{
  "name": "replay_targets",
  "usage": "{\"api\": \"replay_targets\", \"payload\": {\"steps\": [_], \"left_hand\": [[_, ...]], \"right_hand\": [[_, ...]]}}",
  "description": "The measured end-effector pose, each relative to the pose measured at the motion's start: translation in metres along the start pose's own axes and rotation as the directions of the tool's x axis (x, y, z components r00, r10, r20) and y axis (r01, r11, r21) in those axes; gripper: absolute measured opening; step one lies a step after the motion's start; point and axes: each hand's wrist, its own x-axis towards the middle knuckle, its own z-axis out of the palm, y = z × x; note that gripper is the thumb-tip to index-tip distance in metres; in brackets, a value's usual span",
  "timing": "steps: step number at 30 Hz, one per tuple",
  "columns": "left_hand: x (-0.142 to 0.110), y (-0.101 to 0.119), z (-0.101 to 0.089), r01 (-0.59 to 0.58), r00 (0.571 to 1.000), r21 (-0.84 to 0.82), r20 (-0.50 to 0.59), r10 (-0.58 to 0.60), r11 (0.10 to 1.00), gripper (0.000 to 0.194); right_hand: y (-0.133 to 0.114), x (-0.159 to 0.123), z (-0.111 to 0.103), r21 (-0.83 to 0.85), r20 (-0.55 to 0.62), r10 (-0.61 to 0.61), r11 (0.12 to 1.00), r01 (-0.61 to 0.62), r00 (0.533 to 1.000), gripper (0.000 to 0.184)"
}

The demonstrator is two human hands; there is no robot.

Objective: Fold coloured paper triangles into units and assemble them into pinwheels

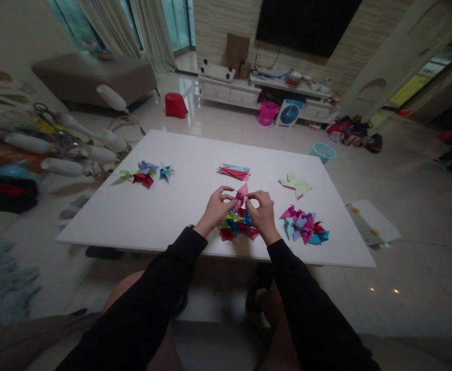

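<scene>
A pink folded paper piece [242, 193] is held up between my two hands, above the near middle of the white table [183, 206]. My left hand [219, 207] pinches its left side with closed fingers. On its right side, my right hand [262, 211] grips it between thumb and fingertips. Directly below lies a heap of colourful folded paper pieces [233, 225] in yellow, blue, red and pink, partly covered by my hands. Just beyond my hands is a small stack of long, narrow folded papers [234, 171], red and blue among them.
Another pile of folded papers [304, 225] lies at right, with green and pink pieces [296, 184] behind it. Several origami pieces [144, 173] and a blue star-like one [166, 173] sit at far left. Past the table stand a red stool [175, 105] and a blue basket [324, 152].
</scene>
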Motion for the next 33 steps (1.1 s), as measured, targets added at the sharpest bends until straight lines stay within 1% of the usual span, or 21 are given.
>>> {"api": "replay_targets", "payload": {"steps": [5,8,10,12,14,16,18,21,24,28,33], "left_hand": [[-0.004,0.002,-0.004,0.016,1.000,-0.002,-0.008,-0.016,1.000,0.037],[-0.005,0.004,-0.007,0.036,0.999,-0.029,0.003,-0.036,0.999,0.044],[-0.004,0.005,-0.009,0.031,1.000,-0.037,0.005,-0.031,0.999,0.048],[-0.003,0.004,-0.009,0.019,1.000,-0.019,0.002,-0.018,1.000,0.047],[-0.002,0.003,-0.009,0.006,1.000,0.013,0.005,-0.007,1.000,0.042],[-0.001,0.001,-0.008,-0.004,1.000,0.033,0.025,0.003,0.999,0.040],[-0.001,0.000,-0.005,-0.013,0.999,0.038,0.048,0.011,0.999,0.040],[-0.002,0.000,-0.002,-0.026,0.997,0.024,0.079,0.024,0.999,0.041],[-0.005,0.004,0.001,-0.029,0.996,0.009,0.084,0.028,1.000,0.044],[-0.007,0.007,0.003,-0.019,0.996,0.003,0.091,0.018,1.000,0.047],[-0.006,0.003,0.003,-0.036,0.995,0.010,0.089,0.035,0.999,0.045]], "right_hand": [[-0.003,-0.003,0.003,-0.001,0.008,-0.008,1.000,0.008,1.000,0.014],[-0.004,-0.003,0.004,0.019,-0.011,-0.024,1.000,0.024,1.000,0.019],[-0.004,-0.003,0.005,0.078,-0.063,-0.009,0.997,0.014,0.998,0.025],[-0.003,-0.002,0.005,0.189,-0.116,0.054,0.982,-0.031,0.992,0.025],[-0.001,0.001,0.007,0.322,-0.128,0.150,0.941,-0.102,0.980,0.021],[0.001,0.004,0.008,0.442,-0.098,0.226,0.883,-0.161,0.969,0.026],[0.004,0.007,0.010,0.545,-0.062,0.273,0.815,-0.197,0.960,0.034],[0.008,0.009,0.013,0.654,-0.004,0.333,0.714,-0.249,0.943,0.038],[0.010,0.008,0.013,0.699,0.042,0.389,0.647,-0.305,0.920,0.038],[0.011,0.007,0.014,0.709,0.088,0.450,0.599,-0.373,0.889,0.038],[0.014,0.006,0.017,0.738,0.164,0.487,0.516,-0.434,0.858,0.041]]}}
